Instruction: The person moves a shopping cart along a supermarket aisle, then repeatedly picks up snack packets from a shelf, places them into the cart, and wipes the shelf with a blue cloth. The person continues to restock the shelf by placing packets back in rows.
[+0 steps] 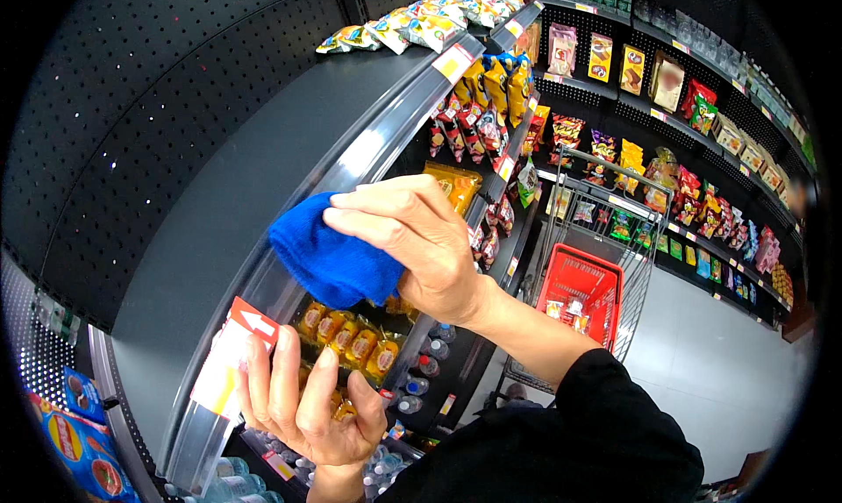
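Note:
My right hand (421, 246) is closed on a folded blue cloth (335, 253), which lies against the clear plastic price rail (355, 164) along the shelf's front edge. Lower down, my left hand (302, 398) has its fingers spread, the fingertips at a red and white price label (240, 345) in the same rail. That label bears a white arrow. Behind the rail stretches the bare grey shelf board (217, 194). Packs of small yellow-wrapped cakes (348, 338) show on the shelf below, partly covered by both hands.
Snack bags (421, 23) lie at the shelf's far end. A wire shopping cart (635, 292) holding a red basket (582, 286) stands at right, before another stocked shelf (638, 105). Bottled drinks (421, 384) stand low beneath my arms. Blue snack packs (82, 444) sit at lower left.

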`<state>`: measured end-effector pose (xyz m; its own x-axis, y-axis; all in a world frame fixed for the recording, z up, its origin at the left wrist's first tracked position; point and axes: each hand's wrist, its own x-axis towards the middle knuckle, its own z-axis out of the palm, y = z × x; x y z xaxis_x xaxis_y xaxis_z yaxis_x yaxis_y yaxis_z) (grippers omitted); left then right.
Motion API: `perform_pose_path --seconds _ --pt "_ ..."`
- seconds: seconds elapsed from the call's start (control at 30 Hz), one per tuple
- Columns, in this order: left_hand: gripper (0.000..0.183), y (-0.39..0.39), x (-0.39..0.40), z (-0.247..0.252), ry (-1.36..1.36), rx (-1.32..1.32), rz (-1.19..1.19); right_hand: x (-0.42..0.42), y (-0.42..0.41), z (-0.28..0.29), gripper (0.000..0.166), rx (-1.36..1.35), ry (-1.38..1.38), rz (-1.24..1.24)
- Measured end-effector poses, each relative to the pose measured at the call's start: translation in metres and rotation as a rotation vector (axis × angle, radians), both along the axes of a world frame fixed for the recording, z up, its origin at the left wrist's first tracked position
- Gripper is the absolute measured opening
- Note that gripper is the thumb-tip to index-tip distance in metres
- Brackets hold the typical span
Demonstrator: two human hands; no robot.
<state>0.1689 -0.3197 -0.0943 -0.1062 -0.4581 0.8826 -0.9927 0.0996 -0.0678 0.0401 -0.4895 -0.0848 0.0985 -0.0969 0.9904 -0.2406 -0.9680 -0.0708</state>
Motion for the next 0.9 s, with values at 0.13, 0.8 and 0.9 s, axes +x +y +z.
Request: perform_pose_path --seconds 0.13,0.8,0.9 --pt "0.034 -0.005 -0.008 0.005 -0.043 0.078 0.178 -0.016 -0.027 0.001 0.033 -0.026 0.007 -0.141" --pt "0.024 -0.029 -0.035 0.006 -0.1 0.027 0.592 -0.135 -0.234 0.008 0.046 0.115 -0.059 -0.394" --pt "0.023 -0.026 -0.035 0.005 -0.083 0.021 0.59 -0.134 -0.242 0.012 0.042 0.175 -0.024 -0.461"
